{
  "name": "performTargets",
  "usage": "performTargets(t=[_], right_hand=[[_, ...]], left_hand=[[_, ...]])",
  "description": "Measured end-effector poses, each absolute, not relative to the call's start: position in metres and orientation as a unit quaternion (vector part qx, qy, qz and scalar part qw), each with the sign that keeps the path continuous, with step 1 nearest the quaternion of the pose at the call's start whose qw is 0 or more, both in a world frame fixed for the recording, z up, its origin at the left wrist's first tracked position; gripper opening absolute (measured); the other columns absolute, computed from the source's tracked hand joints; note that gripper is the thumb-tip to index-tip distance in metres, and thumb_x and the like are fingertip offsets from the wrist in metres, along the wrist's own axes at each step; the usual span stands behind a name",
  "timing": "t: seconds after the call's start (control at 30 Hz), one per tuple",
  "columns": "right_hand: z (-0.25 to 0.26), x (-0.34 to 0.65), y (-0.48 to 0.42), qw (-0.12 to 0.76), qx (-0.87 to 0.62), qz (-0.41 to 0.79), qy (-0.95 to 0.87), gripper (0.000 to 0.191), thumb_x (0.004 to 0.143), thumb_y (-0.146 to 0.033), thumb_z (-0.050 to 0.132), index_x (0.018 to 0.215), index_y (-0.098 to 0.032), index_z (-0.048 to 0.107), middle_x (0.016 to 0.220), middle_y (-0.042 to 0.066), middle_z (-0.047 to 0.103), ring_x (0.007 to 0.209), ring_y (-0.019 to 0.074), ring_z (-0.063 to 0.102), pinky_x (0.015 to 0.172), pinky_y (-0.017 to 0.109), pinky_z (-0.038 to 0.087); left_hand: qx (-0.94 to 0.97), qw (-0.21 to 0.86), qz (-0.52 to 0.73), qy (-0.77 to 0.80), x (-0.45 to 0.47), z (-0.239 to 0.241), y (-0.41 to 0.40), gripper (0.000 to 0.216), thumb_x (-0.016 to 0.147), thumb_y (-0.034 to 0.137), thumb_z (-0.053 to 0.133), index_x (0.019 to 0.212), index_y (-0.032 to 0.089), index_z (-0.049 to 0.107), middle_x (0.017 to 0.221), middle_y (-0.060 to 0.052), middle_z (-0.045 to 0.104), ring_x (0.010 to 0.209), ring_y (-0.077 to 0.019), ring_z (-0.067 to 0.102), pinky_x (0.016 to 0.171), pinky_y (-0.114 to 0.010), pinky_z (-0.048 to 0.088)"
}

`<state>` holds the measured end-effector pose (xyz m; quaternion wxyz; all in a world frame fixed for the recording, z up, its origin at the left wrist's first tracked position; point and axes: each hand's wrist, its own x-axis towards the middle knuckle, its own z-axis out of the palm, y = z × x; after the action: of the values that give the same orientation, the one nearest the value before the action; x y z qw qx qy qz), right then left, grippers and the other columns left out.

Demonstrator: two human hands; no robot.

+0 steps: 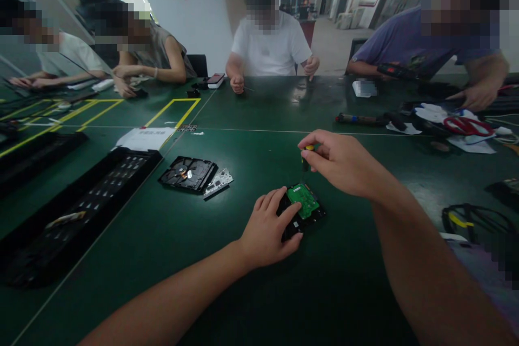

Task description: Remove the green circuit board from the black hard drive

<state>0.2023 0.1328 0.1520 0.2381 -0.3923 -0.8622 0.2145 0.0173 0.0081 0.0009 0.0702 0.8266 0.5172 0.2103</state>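
Note:
A hard drive lies on the green table in front of me, its green circuit board facing up. My left hand grips the drive from the left, the thumb at its near edge and one fingertip on the board. Between thumb and fingers, my right hand pinches a small screwdriver with a yellow and dark handle, held upright above the board's far edge. Its tip is too faint to tell whether it touches. Left of these, another hard drive lies beside a loose metal plate.
A long black tray stands at the left, with a paper sheet behind it. Cables and tools clutter the right side, including a coiled black cable. Several people sit along the far side, one in a white shirt.

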Motion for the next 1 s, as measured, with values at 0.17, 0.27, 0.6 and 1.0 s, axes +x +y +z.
performTargets(t=[0.17, 0.27, 0.6, 1.0], right_hand=[[0.1512, 0.2014, 0.1340, 0.241, -0.371, 0.185, -0.877, 0.015, 0.096, -0.034, 0.064, 0.094, -0.022, 0.072, 0.093, 0.004, 0.072, 0.071, 0.0174, 0.061, 0.069, 0.032, 0.042], [0.1519, 0.2015, 0.1323, 0.239, -0.378, 0.208, -0.870, 0.014, 0.096, -0.031, 0.064, 0.102, -0.022, 0.072, 0.087, 0.003, 0.072, 0.069, 0.0169, 0.061, 0.069, 0.032, 0.042], [0.1503, 0.1995, 0.1342, 0.237, -0.367, 0.192, -0.879, 0.019, 0.099, -0.033, 0.060, 0.095, -0.021, 0.074, 0.095, 0.005, 0.072, 0.078, 0.0180, 0.063, 0.076, 0.032, 0.044], [0.1507, 0.2011, 0.1344, 0.234, -0.390, 0.216, -0.864, 0.019, 0.096, -0.027, 0.059, 0.108, -0.020, 0.073, 0.092, 0.005, 0.077, 0.079, 0.0204, 0.069, 0.076, 0.033, 0.048]], left_hand=[[0.827, 0.070, 0.209, 0.517, 0.0174, 0.0021, 0.0083, 0.066, 0.088, 0.047, 0.067, 0.149, 0.025, 0.051, 0.163, -0.019, 0.032, 0.147, -0.0417, 0.037, 0.114, -0.061, 0.037], [0.827, 0.070, 0.210, 0.516, 0.0176, 0.0028, 0.0082, 0.066, 0.089, 0.047, 0.066, 0.149, 0.025, 0.051, 0.163, -0.020, 0.031, 0.146, -0.0417, 0.038, 0.114, -0.061, 0.037], [0.828, 0.064, 0.212, 0.515, 0.0179, 0.0022, 0.0078, 0.066, 0.089, 0.048, 0.066, 0.149, 0.025, 0.052, 0.162, -0.020, 0.033, 0.146, -0.0410, 0.038, 0.114, -0.060, 0.036], [0.827, 0.062, 0.218, 0.514, 0.0173, -0.0007, 0.0080, 0.064, 0.089, 0.047, 0.066, 0.148, 0.024, 0.053, 0.163, -0.020, 0.033, 0.146, -0.0417, 0.038, 0.114, -0.061, 0.036]])
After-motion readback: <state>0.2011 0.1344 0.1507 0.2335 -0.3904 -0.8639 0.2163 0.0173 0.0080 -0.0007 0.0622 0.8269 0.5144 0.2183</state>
